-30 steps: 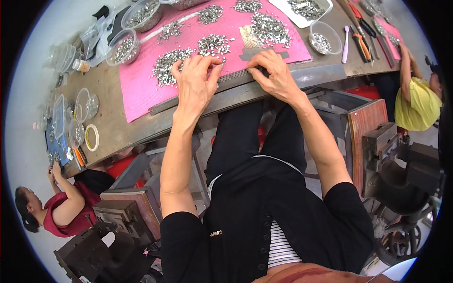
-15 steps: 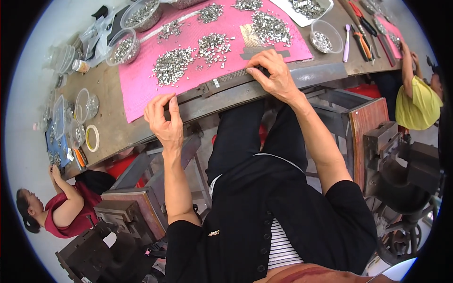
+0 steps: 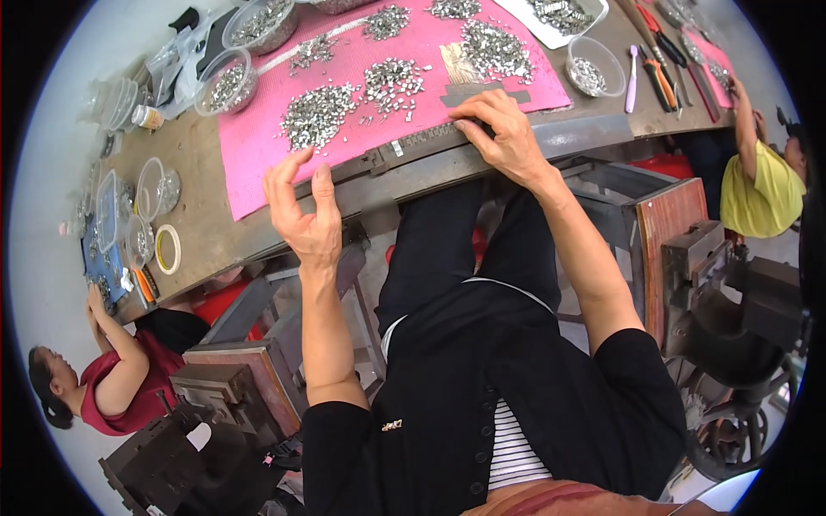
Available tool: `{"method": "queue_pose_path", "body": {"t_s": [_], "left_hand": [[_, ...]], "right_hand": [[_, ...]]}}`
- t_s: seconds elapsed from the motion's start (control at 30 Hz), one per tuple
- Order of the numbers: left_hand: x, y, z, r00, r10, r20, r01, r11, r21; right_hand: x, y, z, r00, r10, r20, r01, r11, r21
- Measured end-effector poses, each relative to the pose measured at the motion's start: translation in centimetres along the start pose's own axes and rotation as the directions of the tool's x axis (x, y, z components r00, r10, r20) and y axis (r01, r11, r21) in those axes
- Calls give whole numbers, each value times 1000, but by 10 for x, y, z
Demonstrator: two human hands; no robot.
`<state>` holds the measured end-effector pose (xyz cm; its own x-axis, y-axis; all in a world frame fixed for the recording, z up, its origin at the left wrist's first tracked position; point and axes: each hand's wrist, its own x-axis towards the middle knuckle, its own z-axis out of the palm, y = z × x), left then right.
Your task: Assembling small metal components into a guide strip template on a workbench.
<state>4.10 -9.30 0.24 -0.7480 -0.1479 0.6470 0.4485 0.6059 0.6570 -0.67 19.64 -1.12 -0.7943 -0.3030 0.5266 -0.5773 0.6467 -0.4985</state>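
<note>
A long dark metal fixture lies along the table's front edge, with a row of small links set in its slot and one shiny silver link near the middle. My left hand is by the fixture's left end, thumb and fingers apart, holding nothing visible. My right hand rests at the fixture's right part, its fingers curled and thumb pressed in close; what lies under the fingertips is hidden. Beyond them, a pink mat carries piles of small silver metal pieces, one pile just past the fixture.
Clear tubs of metal pieces stand at the back left and right. Pliers and a purple toothbrush lie to the right. A tape roll is at left. Co-workers sit left and right.
My left hand has opened, its thumb and index finger spreading apart, and its fingertips have lifted slightly. My right hand stays at the fixture with little movement.
</note>
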Motion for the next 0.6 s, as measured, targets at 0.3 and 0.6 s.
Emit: {"method": "queue_pose_path", "body": {"t_s": [0.3,0.6], "left_hand": [[50,99,-12,930,339,-140,-365,826,-429],[40,114,3,928,371,-44,-335,775,-535]], "right_hand": [[-61,-120,-128,869,167,-466,121,842,526],[-177,-126,-215,816,230,-530,71,870,487]]}}
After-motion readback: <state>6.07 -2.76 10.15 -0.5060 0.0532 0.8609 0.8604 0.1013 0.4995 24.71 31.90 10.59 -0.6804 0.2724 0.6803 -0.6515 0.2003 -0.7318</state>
